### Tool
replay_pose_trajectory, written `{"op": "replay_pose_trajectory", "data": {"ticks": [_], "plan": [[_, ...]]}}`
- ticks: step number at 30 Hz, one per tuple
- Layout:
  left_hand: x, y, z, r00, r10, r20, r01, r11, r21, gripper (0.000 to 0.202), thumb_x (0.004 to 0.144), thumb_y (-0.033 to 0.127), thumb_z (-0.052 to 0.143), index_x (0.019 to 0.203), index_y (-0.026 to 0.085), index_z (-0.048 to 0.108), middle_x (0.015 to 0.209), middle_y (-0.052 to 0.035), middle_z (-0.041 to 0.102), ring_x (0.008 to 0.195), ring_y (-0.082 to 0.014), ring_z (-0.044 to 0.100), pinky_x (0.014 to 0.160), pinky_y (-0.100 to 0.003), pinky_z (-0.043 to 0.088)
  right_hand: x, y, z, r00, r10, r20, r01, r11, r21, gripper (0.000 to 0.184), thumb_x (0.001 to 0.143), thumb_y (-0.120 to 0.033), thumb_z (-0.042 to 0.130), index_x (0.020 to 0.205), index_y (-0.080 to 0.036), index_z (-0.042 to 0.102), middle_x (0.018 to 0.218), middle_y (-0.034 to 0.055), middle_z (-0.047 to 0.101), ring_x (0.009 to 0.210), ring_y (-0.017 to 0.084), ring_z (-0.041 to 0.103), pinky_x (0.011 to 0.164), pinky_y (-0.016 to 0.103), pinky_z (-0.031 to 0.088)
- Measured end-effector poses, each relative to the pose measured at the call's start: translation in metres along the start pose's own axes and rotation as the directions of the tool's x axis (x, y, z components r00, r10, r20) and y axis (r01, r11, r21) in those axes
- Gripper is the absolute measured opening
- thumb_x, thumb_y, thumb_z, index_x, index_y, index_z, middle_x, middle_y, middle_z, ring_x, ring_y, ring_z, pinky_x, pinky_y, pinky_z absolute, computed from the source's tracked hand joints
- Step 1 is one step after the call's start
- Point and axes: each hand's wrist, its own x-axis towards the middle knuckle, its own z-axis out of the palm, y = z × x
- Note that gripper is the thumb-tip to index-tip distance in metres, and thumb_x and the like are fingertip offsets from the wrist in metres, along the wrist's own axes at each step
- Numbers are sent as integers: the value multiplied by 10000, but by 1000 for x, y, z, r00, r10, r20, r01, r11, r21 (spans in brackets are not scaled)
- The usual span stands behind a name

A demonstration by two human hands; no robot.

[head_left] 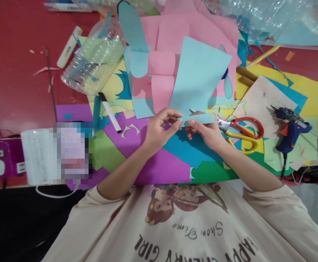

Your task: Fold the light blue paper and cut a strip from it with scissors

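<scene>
A light blue sheet of paper (198, 76) stands up from the table's middle, its near edge folded into a narrow strip. My left hand (160, 127) pinches that folded edge from the left. My right hand (206, 133) pinches it from the right. Both hands hover over purple, blue and green paper sheets. Red and yellow scissors (242, 131) lie just right of my right hand.
A blue glue gun (288, 131) lies at the right on yellow paper. Pink paper shapes (170, 40) and a crushed plastic bottle (95, 60) sit at the back. A black and white marker (110, 112), a glue stick (69, 46) and a white box (39, 156) lie left.
</scene>
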Motion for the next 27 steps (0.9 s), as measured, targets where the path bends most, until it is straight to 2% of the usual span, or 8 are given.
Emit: {"op": "replay_pose_trajectory", "data": {"ticks": [6,13,19,23,27], "plan": [[0,0,0,999,43,-31,-43,999,-11,170,802,344,675,842,186,628,750,7,657,660,-92,640,570,-162,551,0,-3,-3,997,-29,-68,26,999,-39,364,734,-509,756,650,-189,604,597,-11,608,481,101,555,469,255,502],[0,0,0,999,24,-27,-25,999,-22,218,808,377,687,870,182,613,735,13,647,676,-97,656,577,-158,565,-1,-4,-4,992,-78,-99,64,989,-136,345,773,-489,720,640,-191,608,551,-13,594,483,104,552,481,260,493],[1,-6,1,992,124,-37,-125,992,-31,250,826,407,700,889,185,605,718,27,642,660,-88,668,553,-138,553,-1,-2,-3,990,-97,-100,85,989,-117,316,790,-444,714,639,-187,608,539,-23,595,471,101,559,473,248,481],[1,-8,1,993,117,-27,-117,993,-16,293,830,450,698,916,191,592,725,31,647,657,-92,677,563,-151,562,-1,-2,-2,990,-107,-92,96,989,-116,332,775,-463,721,632,-192,595,534,-25,588,462,104,551,461,253,470],[0,-7,2,993,120,-11,-121,992,-23,265,839,413,700,936,199,577,690,44,650,646,-89,682,565,-141,542,-1,-1,-1,991,-118,-61,108,982,-155,321,764,-478,733,694,-196,596,546,-33,589,468,107,554,462,253,452]]}}
